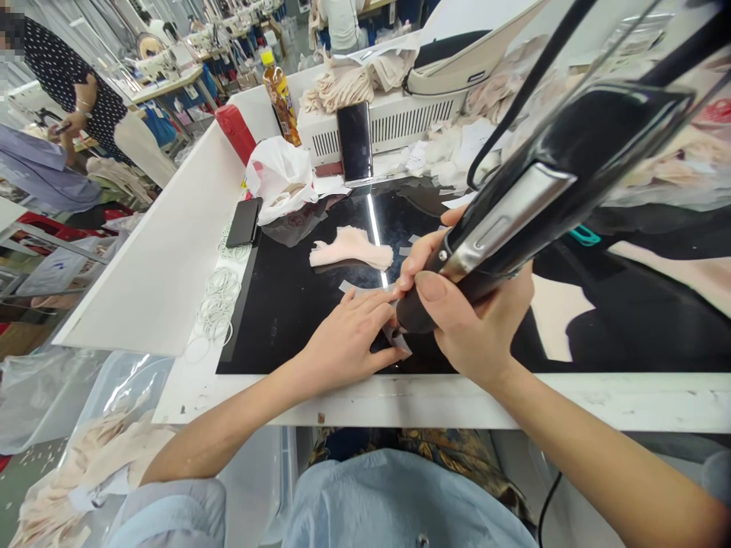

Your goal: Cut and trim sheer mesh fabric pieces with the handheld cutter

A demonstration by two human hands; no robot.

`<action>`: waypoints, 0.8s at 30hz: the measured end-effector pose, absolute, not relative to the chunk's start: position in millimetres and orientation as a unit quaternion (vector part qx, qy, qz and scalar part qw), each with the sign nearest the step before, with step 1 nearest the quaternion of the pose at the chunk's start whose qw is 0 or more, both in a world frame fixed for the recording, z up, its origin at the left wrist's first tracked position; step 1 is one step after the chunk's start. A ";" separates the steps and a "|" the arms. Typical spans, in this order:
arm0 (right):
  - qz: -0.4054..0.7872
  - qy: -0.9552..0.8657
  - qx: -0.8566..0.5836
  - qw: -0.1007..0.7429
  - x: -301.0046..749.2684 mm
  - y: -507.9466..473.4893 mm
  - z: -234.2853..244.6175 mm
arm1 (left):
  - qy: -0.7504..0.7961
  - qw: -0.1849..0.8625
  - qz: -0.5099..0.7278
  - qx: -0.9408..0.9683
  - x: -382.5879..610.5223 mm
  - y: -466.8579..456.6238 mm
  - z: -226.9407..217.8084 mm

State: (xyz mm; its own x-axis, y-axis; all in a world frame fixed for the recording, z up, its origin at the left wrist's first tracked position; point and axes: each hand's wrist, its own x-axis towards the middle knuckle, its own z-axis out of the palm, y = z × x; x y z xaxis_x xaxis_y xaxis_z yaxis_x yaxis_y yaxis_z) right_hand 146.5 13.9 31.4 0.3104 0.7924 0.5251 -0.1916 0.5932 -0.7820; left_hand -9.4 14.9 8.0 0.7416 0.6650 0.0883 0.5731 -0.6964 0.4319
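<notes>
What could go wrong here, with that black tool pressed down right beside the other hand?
1. The left hand pins a small fabric scrap right at the tip of the black tool, so its fingers might get pinched, or burned if the tool is hot.
2. The scrap could slip under those flat fingers and end up crooked.
3. The cable might snag as the right hand moves.

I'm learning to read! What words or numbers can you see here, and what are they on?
No text here can be read.
Label on the bottle: too blurred.
Red print on the plastic bag: too blurred.
The tool in the right hand: no writing visible.
</notes>
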 end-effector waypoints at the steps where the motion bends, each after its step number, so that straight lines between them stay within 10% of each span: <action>1: 0.320 -0.487 -0.304 0.753 148.6 16.1 33.0 | 0.345 0.192 0.116 0.911 -10.0 14.5 8.4; 24: 0.226 -0.500 -0.307 0.777 157.3 51.5 27.8 | 0.353 0.220 0.084 0.905 -15.5 15.6 13.5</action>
